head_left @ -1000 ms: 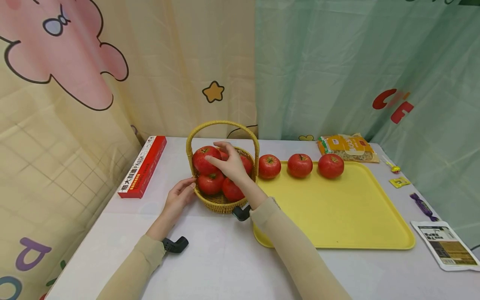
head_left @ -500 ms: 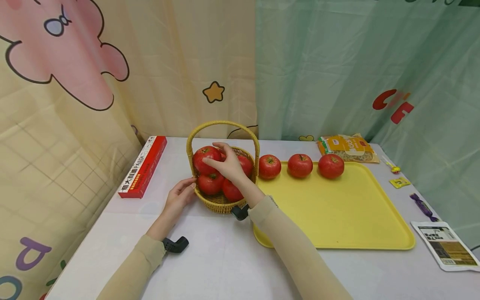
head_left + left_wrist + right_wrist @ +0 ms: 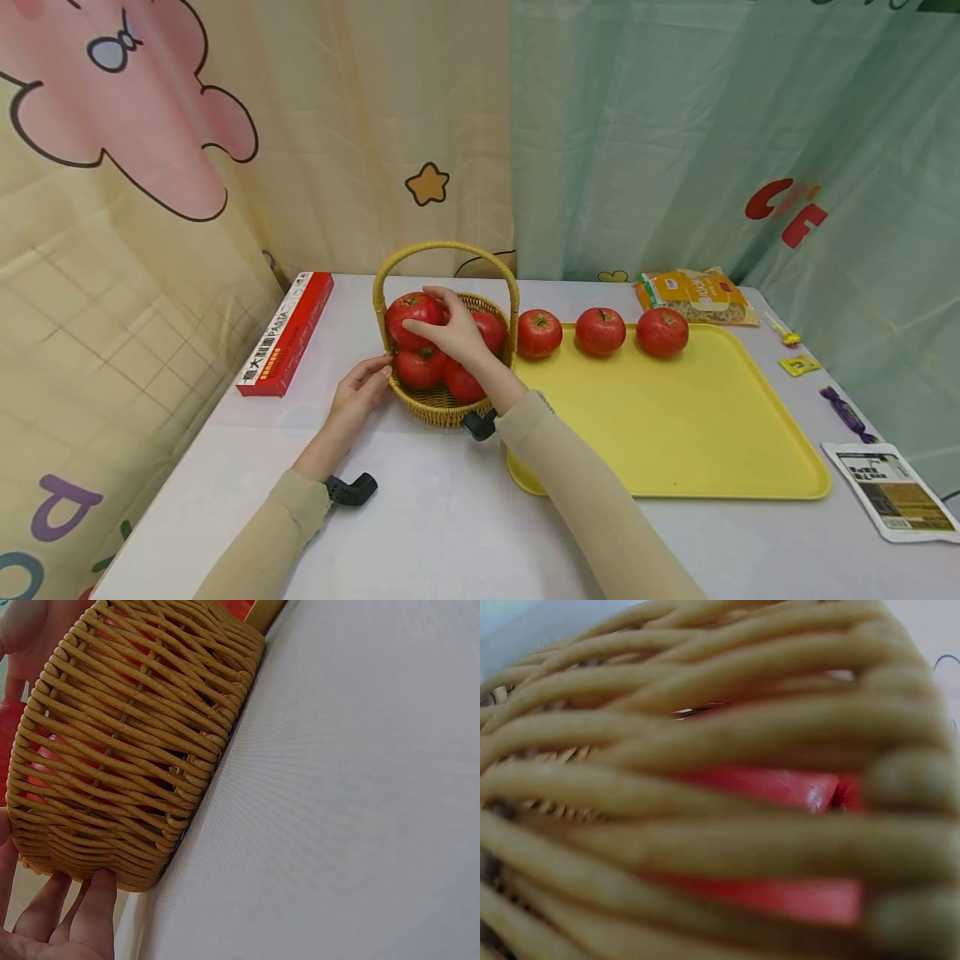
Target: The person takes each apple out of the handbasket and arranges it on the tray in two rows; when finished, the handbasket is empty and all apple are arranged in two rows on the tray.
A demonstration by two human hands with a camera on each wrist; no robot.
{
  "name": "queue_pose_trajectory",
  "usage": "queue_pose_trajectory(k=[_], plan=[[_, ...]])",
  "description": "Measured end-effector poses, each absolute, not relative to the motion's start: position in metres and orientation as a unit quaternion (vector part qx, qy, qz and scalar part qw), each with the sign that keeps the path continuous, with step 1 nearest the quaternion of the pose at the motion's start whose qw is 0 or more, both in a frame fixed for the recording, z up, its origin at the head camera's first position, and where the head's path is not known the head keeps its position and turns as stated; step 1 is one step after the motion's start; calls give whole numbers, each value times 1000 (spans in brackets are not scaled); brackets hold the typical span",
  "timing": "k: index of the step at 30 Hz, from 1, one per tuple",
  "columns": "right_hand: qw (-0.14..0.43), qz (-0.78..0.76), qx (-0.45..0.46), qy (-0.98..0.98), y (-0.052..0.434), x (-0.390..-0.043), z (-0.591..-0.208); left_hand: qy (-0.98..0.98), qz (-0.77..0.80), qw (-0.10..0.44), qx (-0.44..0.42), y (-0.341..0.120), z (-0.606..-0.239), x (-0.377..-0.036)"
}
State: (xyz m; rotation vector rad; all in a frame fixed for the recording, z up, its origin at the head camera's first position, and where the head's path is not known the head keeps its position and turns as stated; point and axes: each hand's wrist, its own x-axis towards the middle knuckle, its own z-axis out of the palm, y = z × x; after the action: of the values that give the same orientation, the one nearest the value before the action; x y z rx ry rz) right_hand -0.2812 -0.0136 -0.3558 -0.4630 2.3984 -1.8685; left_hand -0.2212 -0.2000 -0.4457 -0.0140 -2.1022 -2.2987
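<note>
- Since a second ago, my right hand (image 3: pixel 450 333) has crept a little leftward over the top apple (image 3: pixel 412 317), fingers now draped further across its crown; nothing else has shifted.
- Farthest left, the red pasta box (image 3: pixel 287 332) lies flat on the bench (image 3: pixel 450 517), well apart from my hands.
- My left hand (image 3: pixel 358 397) rests against the near-left wall of the basket (image 3: pixel 438 407). From the left wrist view, straight fingertips (image 3: pixel 96 900) press its woven base; this grip is spread, steadying, not clutching.
- That basket is stiff wicker and, I judge, light, so it would slide without the bracing hand.
- The top apple sits highest in the pile, at the basket's left side under the handle (image 3: pixel 447 247). I judge it firm, smooth-skinned, fairly heavy and prone to roll or bruise; best taken round its widest part, thumb opposite the fingers.
- My right grip curls over it, fingers on the far side, thumb toward me; the wrist is bent down over the rim, forearm crossing the tray's corner.
- Further right, three apples (image 3: pixel 599 331) stand in a row along the far edge of the yellow tray (image 3: pixel 675 433).
</note>
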Motion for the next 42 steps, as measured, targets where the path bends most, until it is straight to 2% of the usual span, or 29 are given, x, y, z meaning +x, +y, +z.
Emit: queue_pose_trajectory(k=[42], plan=[[54,-584,-144,797,-20,-282,-357,-687,-727,5,6,-199,-444,-221]])
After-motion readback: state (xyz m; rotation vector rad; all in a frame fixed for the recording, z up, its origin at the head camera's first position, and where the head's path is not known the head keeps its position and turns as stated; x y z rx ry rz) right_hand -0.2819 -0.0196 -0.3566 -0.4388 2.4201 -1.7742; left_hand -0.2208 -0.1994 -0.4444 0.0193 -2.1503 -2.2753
